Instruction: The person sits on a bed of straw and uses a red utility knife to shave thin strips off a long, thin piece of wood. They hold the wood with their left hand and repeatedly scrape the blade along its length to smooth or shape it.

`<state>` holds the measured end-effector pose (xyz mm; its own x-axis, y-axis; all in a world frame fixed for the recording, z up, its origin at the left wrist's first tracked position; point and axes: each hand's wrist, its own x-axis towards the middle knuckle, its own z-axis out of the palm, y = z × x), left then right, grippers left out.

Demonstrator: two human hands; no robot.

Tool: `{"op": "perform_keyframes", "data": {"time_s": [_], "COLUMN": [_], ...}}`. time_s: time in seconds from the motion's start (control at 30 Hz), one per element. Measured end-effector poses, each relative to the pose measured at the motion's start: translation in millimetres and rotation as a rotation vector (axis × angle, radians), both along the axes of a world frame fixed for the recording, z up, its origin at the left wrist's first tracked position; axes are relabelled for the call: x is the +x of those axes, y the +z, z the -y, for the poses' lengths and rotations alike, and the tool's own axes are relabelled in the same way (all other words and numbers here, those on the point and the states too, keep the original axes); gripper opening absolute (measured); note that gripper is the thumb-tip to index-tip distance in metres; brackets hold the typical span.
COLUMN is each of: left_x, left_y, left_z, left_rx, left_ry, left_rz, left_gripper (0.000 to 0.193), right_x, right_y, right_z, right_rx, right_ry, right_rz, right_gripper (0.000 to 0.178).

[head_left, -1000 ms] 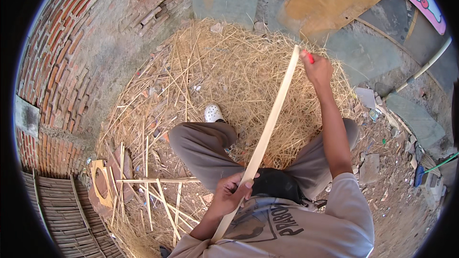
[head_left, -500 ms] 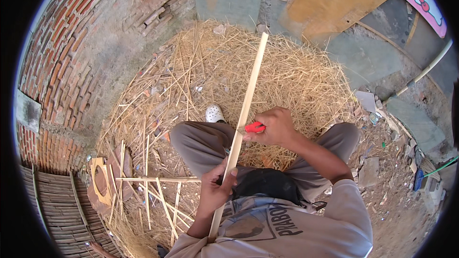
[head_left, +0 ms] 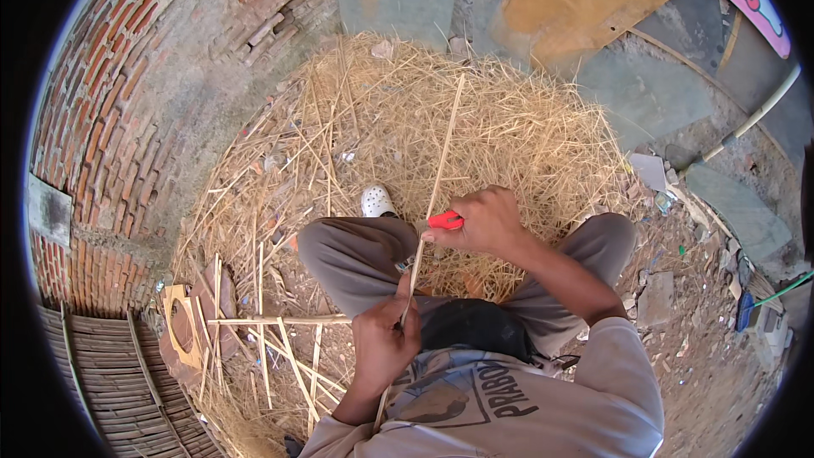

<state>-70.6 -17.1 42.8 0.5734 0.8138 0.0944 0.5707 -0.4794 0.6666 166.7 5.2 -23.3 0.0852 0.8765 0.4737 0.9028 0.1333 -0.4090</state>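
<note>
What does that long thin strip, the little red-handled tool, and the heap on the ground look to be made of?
The strip looks like split bamboo or cane: pale tan, matte, thin and slightly bowed. The tool in the right hand has a glossy red handle, probably plastic; its blade is hidden. The heap looks like dry straw-coloured shavings and splinters, likely the same plant material. The left hand grips the strip lower down.

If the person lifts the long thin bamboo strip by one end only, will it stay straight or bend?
The bamboo strip looks long and very thin, so it would probably flex and sag. It seems light: the left hand pinches it easily. The right hand steadies it, suggesting it wobbles.
</note>
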Motion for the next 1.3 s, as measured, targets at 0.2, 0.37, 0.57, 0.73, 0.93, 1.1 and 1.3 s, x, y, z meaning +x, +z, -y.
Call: {"op": "perform_keyframes", "data": {"time_s": [0.2, 0.37, 0.57, 0.73, 0.93, 1.1, 1.3], "left_x": [3, -7, -12, -21, -26, -9, 18], "left_y": [4, -2, -4, -14, -24, -30, -44], "left_z": [-3, 3, 12, 6, 22, -5, -28], "left_rx": [0.045, 0.014, -0.06, -0.149, -0.583, -0.801, -0.905], "left_ry": [-0.023, -0.065, -0.062, -0.112, -0.028, 0.102, -0.063], "left_rz": [-0.016, -0.021, 0.022, 0.09, 0.42, 0.436, 0.488], "left_gripper": [0.04, 0.043, 0.036, 0.036, 0.031, 0.03, 0.034], "right_x": [16, 65, 102, 155, 231, 129, 82], "right_y": [-14, -14, -27, -11, -20, -8, -1], "right_z": [-18, -43, -52, -70, -63, -49, -43], "right_rx": [0.123, -0.231, -0.219, -0.334, -0.284, -0.22, -0.238], "right_ry": [-0.027, -0.318, -0.364, -0.513, -0.746, -0.234, -0.009], "right_rz": [0.055, -0.027, -0.033, 0.046, -0.376, -0.999, -1.401], "right_gripper": [0.062, 0.065, 0.072, 0.081, 0.083, 0.065, 0.036]}}
